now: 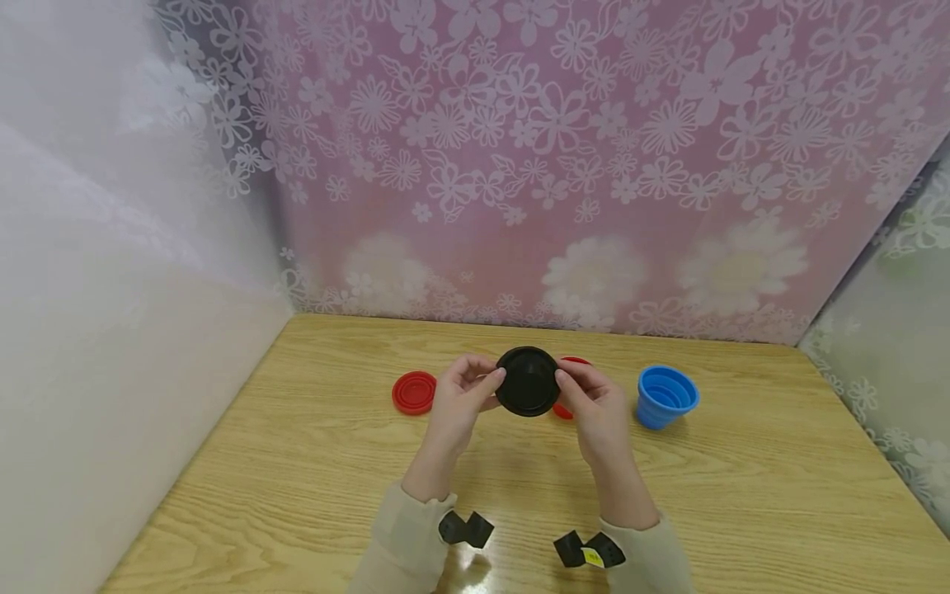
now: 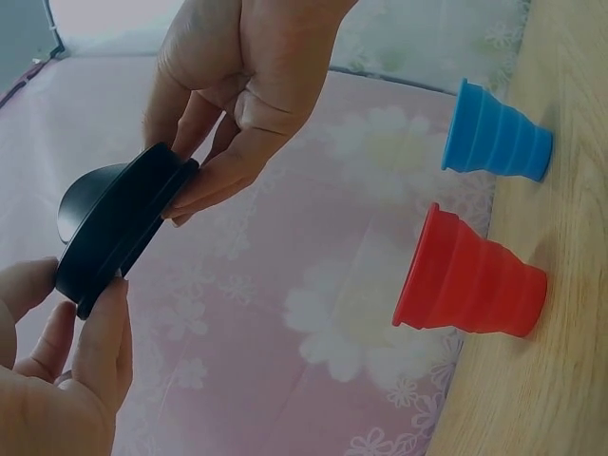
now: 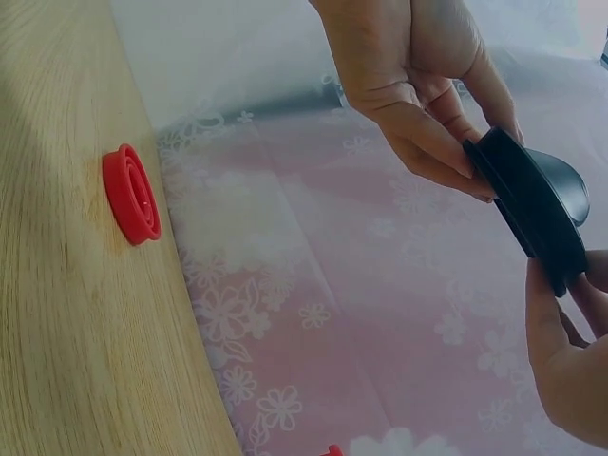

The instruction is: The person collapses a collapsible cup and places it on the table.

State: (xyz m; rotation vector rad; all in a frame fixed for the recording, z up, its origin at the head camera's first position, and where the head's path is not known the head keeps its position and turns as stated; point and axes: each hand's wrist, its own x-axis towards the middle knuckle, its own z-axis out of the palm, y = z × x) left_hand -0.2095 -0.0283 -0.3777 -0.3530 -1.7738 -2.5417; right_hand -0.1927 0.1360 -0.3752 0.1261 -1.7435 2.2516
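Note:
A black folded collapsible cup (image 1: 528, 381), round and rimmed, is held up above the table. In the left wrist view its rounded bulge stands out from one face. My left hand (image 1: 458, 399) pinches the rim on one side between thumb and fingers. On the opposite side my right hand (image 1: 599, 412) grips the rim in the same way. Behind the right hand stands an unfolded red cup (image 2: 475, 275), mostly covered in the head view. A flat, folded red cup (image 1: 413, 393) lies beyond the left hand.
To the right, an unfolded blue cup (image 1: 665, 398) stands upright on the wooden table (image 1: 312, 462). A pink floral curtain (image 1: 475, 206) hangs along the table's back edge. Pale sheets (image 1: 134, 289) close off both sides.

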